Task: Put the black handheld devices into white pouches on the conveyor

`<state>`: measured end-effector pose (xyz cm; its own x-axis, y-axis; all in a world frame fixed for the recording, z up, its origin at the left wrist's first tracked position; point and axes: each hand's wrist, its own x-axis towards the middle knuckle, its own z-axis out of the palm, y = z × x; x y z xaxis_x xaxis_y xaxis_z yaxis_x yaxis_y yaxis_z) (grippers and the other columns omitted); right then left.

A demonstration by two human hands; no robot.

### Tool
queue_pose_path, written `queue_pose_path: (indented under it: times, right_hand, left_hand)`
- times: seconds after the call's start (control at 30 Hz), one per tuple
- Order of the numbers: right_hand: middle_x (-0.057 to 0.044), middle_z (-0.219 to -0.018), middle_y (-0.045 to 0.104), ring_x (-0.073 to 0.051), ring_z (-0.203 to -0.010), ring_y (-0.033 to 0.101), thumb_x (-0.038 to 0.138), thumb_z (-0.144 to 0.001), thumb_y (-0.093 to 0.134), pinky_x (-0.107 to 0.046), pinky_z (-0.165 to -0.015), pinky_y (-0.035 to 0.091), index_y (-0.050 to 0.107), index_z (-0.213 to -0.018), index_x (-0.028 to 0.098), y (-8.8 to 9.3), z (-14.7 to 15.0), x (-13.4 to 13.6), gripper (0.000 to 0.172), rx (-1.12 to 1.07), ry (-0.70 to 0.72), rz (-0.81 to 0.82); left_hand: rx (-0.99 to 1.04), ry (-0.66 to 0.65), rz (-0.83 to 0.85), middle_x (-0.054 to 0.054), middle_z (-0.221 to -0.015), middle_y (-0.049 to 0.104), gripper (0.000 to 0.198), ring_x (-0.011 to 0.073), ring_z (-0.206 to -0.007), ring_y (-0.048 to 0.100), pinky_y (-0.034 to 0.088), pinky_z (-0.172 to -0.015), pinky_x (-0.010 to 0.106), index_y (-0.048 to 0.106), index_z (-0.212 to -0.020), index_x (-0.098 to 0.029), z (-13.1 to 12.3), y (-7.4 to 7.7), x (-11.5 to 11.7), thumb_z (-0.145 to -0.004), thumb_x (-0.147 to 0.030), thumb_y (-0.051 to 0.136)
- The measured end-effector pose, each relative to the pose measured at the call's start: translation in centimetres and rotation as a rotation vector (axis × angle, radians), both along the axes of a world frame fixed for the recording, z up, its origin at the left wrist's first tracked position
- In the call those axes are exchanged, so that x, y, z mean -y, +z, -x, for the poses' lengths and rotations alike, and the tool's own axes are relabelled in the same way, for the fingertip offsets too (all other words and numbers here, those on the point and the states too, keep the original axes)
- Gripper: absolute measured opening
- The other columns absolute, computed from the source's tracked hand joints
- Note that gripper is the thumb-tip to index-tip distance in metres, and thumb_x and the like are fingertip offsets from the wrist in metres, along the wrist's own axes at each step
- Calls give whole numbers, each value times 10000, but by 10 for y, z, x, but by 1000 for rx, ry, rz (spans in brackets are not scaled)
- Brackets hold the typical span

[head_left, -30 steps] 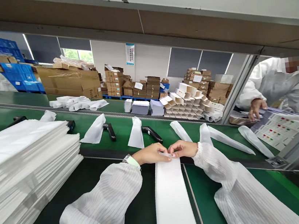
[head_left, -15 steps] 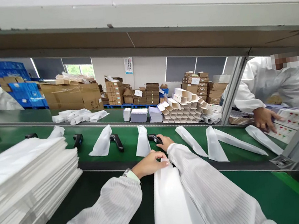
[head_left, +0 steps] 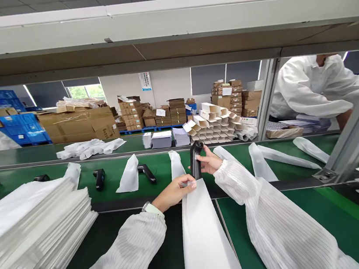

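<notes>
My right hand grips a black handheld device with a bent head, held upright. The device's lower end meets the open end of a long white sleeve bag; how far inside it sits, I cannot tell. My left hand pinches the bag's near-left edge at that opening. The bag runs down toward me over the dark green work surface. Beyond my hands, another white sleeve bag lies on the green belt, with a black device left of it.
A tall stack of white sleeve bags stands at the left. More bags lie along the belt. Folded open cartons are piled behind. A metal post rises at the right, near a co-worker in a white coat.
My right hand has picked the black device up off the belt and brought it upright to the bag's mouth. My left hand stays at the bag. The co-worker's hand has drawn back.
</notes>
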<state>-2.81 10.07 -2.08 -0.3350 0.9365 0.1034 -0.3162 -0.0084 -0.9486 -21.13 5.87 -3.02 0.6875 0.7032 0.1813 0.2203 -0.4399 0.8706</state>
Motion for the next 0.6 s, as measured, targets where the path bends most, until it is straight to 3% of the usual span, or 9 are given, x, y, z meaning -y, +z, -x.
queue_pose_path:
  times: [0.13,0.23,0.33,0.4,0.47,0.53,0.6]
  right_hand:
    - [38,-668,541,-125,-591,562,459,-651,585,-292,-565,455,454,-844,243,-3,3,6,318,20,-16,48]
    - [-25,-691,563,-138,-645,553,591,-656,474,-275,-569,457,541,-703,158,-4,1,18,441,84,130,84]
    - [-86,-763,596,-203,-743,568,626,-569,528,-336,-622,462,592,-749,118,-5,-3,28,543,222,292,31]
    - [-89,-720,605,-217,-682,579,568,-456,649,-361,-606,461,599,-739,105,-5,-9,26,545,315,165,-68]
    - [-70,-667,599,-202,-628,573,552,-428,666,-355,-601,457,584,-696,116,-3,-23,14,519,350,-76,-147]
    - [-53,-680,592,-197,-672,560,600,-512,576,-339,-632,449,557,-704,148,-1,-43,-3,491,348,-304,-188]
    - [-52,-700,584,-220,-758,540,588,-597,496,-341,-671,432,536,-710,167,2,-65,-20,438,394,-519,-230]
  left_hand:
    - [85,185,-44,17,-838,443,232,136,-784,428,353,-713,221,514,-751,-169,-10,12,4,-743,-395,465]
    - [124,280,-81,31,-939,405,211,156,-883,412,345,-772,237,501,-780,-180,-20,24,5,-761,-380,435]
    - [147,339,-102,39,-999,387,204,156,-907,409,337,-793,244,483,-834,-188,-28,33,4,-775,-368,405]
    - [143,359,-109,39,-1034,389,215,154,-930,401,322,-814,244,474,-901,-203,-27,36,3,-773,-364,411]
    - [48,348,-75,36,-1049,403,289,148,-930,406,327,-801,237,450,-989,-222,-20,34,0,-759,-394,425]
    - [-99,310,-4,37,-988,459,380,148,-856,448,358,-725,233,463,-998,-207,-9,27,-3,-706,-451,474]
    - [-229,271,67,31,-829,526,430,156,-734,488,373,-619,234,532,-879,-163,2,18,-8,-594,-484,573]
